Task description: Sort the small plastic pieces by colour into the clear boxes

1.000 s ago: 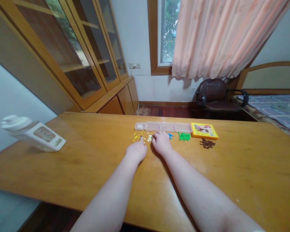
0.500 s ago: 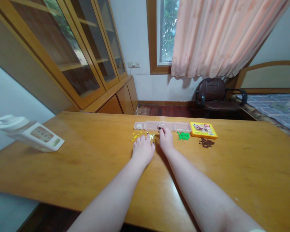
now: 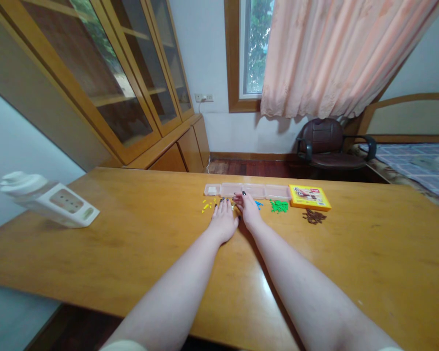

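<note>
My left hand (image 3: 224, 223) lies palm down on the table, fingers stretched forward over a small pile of pale pieces (image 3: 233, 207), mostly hidden beneath it. Just left of its fingertips are scattered yellow pieces (image 3: 206, 206). My right hand (image 3: 250, 210) stands on its side close by, its fingers loosely curved and apart, with nothing visible in them. Some blue pieces (image 3: 258, 204) show beside its right edge. Beyond both hands is a row of clear plastic compartments (image 3: 231, 189), with a small white item (image 3: 212, 190) in the leftmost one.
Green pieces (image 3: 279, 206) and brown pieces (image 3: 314, 217) lie in piles to the right. A yellow box (image 3: 309, 197) adjoins the compartment row. At the table's left stands a white bottle (image 3: 64, 204). An office chair (image 3: 324, 144) is past the far edge.
My left hand has shifted slightly right and flattened, its fingers straightening over the pale pieces. My right hand's fingers have loosened and turned left, and the blue pieces now show beside it.
</note>
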`<state>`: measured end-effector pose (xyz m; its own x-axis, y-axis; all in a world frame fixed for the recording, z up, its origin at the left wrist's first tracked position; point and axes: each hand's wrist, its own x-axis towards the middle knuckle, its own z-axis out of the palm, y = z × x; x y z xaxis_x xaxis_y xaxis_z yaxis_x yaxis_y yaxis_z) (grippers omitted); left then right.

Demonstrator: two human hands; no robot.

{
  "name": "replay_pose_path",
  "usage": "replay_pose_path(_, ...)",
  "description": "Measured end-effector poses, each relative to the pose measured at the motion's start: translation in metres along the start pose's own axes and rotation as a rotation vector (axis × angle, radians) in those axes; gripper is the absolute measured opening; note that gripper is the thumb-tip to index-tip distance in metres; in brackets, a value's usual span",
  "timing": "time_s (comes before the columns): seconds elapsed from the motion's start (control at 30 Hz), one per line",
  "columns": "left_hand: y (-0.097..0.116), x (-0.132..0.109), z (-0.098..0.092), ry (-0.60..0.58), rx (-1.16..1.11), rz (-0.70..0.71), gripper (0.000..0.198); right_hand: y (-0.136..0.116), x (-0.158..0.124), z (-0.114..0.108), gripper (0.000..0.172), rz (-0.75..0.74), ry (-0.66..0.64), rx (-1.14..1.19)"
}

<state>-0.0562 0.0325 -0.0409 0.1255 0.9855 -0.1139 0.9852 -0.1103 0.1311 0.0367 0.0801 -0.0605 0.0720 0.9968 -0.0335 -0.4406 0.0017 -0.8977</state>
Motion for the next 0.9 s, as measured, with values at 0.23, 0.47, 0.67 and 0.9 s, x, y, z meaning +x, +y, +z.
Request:
replay_pose_path(0.23, -0.008, 0.000, -0.006, -0.035, -0.107, 0.098, 0.067, -0.002, 0.002, -0.003, 0.030, -0.055, 0.071, -0.021)
replay_pose_path(0.47, 0.011, -0.017, 0.007, -0.075, 0.063, -0.154, 0.081, 0.000, -0.001, -0.003, 0.026, 0.028, -0.079, -0.112)
replay_pose_path(0.67, -0.002, -0.005, 0.003, -0.053, 0.050, -0.008, 0.076, 0.002, 0.001, -0.005, 0.030, -0.015, -0.173, -0.124)
replay_pose_path(0.9, 0.009, -0.021, 0.004, -0.076, 0.080, -0.097, 0.085, -0.010, 0.001, -0.006, 0.028, -0.045, 0.096, -0.035)
